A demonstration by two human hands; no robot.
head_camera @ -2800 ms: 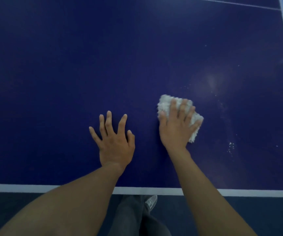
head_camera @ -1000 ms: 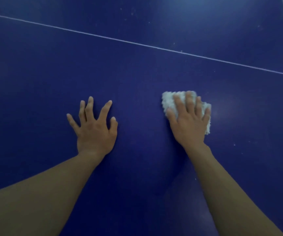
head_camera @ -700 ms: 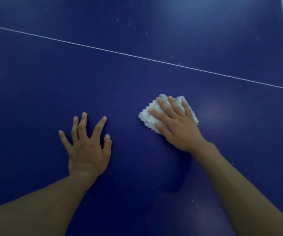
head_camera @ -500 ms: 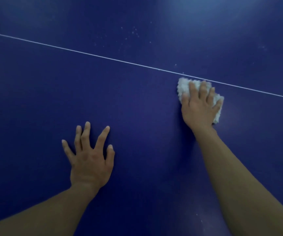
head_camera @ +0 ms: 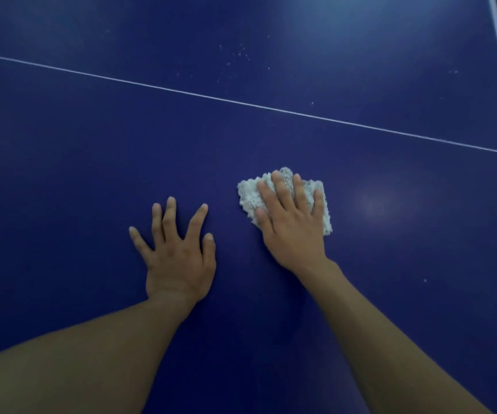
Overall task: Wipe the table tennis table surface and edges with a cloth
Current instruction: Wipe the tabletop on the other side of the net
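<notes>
— Pulling back: right hand (head_camera: 293, 225), fingers flat, presses cloth (head_camera: 248, 195) on the table (head_camera: 62, 144), off the white line (head_camera: 181, 91) it touched half a second ago.
— Ack. Left hand (head_camera: 178, 258) splayed flat, bracing. Specks (head_camera: 238, 53) beyond the line look unwiped.

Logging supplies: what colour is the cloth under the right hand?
Whitish-grey, a nubby fluffy cloth; seen best in the head view, under the right hand.

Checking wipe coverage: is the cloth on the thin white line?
No, the cloth under the right hand lies well short of the white line, with blue tabletop showing between them.
</notes>
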